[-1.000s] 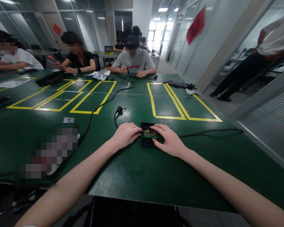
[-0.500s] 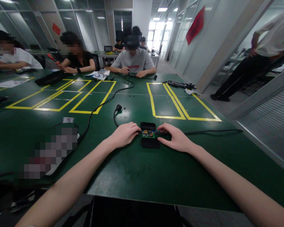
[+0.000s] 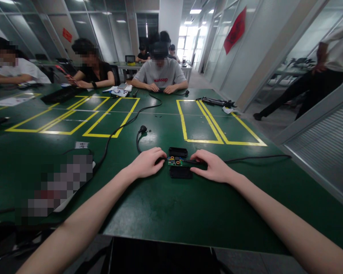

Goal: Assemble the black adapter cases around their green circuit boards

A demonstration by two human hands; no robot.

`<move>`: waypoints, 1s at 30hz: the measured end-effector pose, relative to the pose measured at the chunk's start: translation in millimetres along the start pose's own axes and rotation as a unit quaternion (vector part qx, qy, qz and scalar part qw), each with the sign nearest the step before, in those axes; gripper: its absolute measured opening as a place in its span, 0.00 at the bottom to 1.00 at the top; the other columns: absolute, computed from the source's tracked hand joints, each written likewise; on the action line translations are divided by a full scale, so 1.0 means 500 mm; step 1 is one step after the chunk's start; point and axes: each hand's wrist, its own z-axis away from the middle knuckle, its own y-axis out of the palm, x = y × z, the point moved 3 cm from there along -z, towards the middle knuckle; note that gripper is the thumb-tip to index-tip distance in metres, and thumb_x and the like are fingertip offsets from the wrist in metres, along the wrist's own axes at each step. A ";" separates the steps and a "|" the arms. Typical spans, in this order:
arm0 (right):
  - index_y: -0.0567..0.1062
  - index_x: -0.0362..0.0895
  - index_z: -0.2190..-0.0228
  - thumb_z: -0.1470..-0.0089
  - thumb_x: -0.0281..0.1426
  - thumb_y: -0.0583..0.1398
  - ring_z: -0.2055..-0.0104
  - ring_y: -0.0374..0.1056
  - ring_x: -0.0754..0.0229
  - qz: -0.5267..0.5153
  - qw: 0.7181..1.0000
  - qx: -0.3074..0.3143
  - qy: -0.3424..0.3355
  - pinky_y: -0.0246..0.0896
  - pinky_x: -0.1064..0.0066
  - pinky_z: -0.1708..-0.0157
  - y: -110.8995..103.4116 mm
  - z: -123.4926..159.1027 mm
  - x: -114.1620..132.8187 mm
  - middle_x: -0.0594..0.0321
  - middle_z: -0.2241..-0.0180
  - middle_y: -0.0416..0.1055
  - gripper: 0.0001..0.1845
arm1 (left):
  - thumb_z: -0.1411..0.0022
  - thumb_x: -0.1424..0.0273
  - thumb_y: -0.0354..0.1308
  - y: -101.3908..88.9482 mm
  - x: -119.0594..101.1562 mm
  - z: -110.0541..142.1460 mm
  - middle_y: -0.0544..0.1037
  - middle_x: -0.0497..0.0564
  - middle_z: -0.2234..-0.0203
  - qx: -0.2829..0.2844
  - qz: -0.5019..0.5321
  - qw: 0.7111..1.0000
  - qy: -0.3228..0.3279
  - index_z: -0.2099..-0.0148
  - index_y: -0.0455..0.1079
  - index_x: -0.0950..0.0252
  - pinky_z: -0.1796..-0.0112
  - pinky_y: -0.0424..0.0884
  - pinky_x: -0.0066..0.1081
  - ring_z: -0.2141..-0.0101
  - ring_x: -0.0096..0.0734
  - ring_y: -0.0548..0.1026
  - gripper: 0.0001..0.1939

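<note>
A small green circuit board (image 3: 175, 161) with copper-coloured coils lies between two black plastic case halves, one case half (image 3: 178, 152) behind it and the other case half (image 3: 181, 173) in front. My left hand (image 3: 150, 163) is closed on the black cable at the board's left end, fingers pinched together. From the board's right end another black cable (image 3: 192, 162) runs under my right hand (image 3: 214, 166). Thumb and forefinger of that hand are apart, with the cable visible in the gap. Its other fingers are partly hidden.
A black plug (image 3: 143, 129) lies behind my left hand. On the left sits a blurred-out object (image 3: 71, 182) by a paper tag (image 3: 81, 145). Yellow tape (image 3: 200, 141) marks the green table. A folded black tripod-like item (image 3: 217, 102) lies farther back. Several people sit around.
The circuit board and my left hand have shifted slightly left, away from my right hand, which stays nearly in place. The standing person at right has moved.
</note>
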 end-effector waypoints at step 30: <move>0.68 0.47 0.71 0.41 0.31 0.57 0.75 0.65 0.61 0.002 0.998 0.016 -0.065 0.57 0.70 0.73 -0.001 0.010 0.046 0.64 0.74 0.71 0.06 | 0.40 0.71 0.52 -0.017 -0.052 0.017 0.77 0.48 0.70 0.002 0.040 0.998 0.054 0.62 0.73 0.64 0.72 0.65 0.27 0.76 0.27 0.71 0.08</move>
